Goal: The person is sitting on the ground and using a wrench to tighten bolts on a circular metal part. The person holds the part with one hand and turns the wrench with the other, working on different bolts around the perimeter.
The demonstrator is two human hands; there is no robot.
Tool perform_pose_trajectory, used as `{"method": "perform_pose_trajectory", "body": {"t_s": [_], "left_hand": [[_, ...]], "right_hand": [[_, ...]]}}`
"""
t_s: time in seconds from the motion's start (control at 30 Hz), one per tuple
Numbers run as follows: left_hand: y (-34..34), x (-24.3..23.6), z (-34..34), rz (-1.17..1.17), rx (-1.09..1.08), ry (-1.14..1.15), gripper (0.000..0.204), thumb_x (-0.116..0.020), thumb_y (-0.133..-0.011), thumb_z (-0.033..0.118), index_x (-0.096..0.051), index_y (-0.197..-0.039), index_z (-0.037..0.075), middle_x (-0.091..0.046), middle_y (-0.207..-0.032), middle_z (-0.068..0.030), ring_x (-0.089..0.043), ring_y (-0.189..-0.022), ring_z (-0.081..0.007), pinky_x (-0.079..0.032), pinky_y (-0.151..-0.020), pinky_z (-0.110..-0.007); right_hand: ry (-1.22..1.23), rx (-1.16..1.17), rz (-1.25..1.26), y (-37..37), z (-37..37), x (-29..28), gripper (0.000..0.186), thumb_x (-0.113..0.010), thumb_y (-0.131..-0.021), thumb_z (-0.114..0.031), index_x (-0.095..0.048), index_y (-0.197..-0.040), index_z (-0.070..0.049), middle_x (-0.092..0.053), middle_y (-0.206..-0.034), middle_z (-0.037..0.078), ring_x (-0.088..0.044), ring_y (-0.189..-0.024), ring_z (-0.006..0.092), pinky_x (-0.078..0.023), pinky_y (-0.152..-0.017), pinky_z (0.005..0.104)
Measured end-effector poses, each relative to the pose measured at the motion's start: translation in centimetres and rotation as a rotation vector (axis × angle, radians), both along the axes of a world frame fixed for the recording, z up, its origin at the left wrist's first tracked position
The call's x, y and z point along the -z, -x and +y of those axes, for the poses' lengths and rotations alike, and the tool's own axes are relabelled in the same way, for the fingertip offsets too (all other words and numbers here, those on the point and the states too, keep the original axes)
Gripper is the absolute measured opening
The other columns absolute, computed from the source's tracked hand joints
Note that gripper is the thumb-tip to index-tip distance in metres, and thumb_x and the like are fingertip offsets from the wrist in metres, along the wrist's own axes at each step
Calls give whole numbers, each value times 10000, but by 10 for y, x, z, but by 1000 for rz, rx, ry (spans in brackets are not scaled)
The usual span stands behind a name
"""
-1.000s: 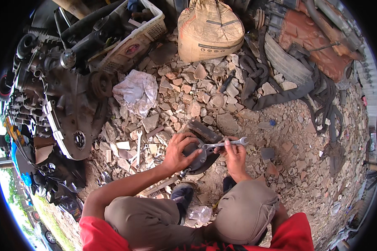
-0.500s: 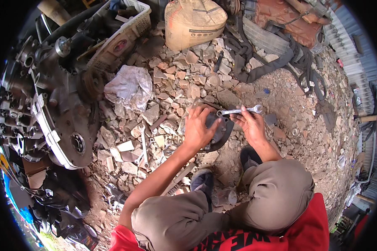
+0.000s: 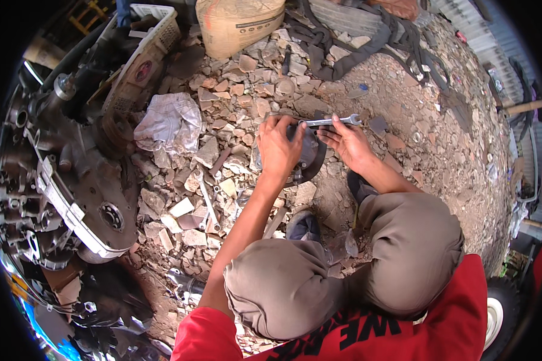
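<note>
My right hand (image 3: 348,143) pinches a silver combination wrench (image 3: 326,122) between thumb and fingers. The wrench lies nearly level, its open end to the right and its ring end over a dark metal part (image 3: 310,157) on the rubble. Fingers bent over the part's far left side, my left hand (image 3: 277,144) grips it, with the thumb close to the wrench's ring end. My hands hide much of the part, and whether the ring sits on a bolt cannot be made out.
More wrenches (image 3: 208,201) lie on the broken stone left of my forearm. A pale cloth (image 3: 170,123) and a large engine block (image 3: 96,198) are further left. Beyond stand a white crate (image 3: 173,29) and a brown sack (image 3: 238,24); a black strap (image 3: 367,53) lies at the far right.
The view has shifted, so the scene sits higher and further left. Both hands keep their hold, and the wrench stays over the metal part with only a slight change of tilt.
</note>
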State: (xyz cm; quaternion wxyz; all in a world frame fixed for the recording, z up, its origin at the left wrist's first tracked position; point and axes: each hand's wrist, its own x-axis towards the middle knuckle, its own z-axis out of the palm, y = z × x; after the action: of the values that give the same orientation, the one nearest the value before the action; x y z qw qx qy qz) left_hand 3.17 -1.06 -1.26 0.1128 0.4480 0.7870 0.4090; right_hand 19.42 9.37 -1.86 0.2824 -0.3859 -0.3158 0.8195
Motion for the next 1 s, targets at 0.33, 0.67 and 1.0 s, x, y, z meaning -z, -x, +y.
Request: {"method": "perform_pose_trajectory", "body": {"t_s": [0.33, 0.67, 1.0], "left_hand": [[16, 6, 6, -266, 26, -52, 208, -800, -808, 238, -762, -881, 47, -693, -1004, -152, -597, -997, -353, -438, -955, -435], [11, 4, 10, -203, 13, -40, 238, -813, -814, 231, -742, -867, 10, -679, -925, -147, -632, -909, -306, -476, -862, -394], [8, 2, 0, -18, -31, 41, 391, -790, -845, 276, -682, -1088, -11, -705, -1050, -179, -664, -1000, -300, -491, -926, -402]], "right_hand": [[29, -2, -76, 7, 3, -13, 248, -618, -1014, -240, -601, -1067, 2, -699, -916, 140, -712, -779, 231, -619, -713, 354], [128, 81, 96, 9, -5, 25, 288, -600, -1022, -291, -577, -1026, -4, -684, -876, 122, -706, -754, 219, -616, -705, 346], [-691, -259, -234, 86, 23, 8, 288, -592, -1022, -295, -643, -988, -14, -659, -732, 112, -620, -618, 214, -473, -573, 388]]}}
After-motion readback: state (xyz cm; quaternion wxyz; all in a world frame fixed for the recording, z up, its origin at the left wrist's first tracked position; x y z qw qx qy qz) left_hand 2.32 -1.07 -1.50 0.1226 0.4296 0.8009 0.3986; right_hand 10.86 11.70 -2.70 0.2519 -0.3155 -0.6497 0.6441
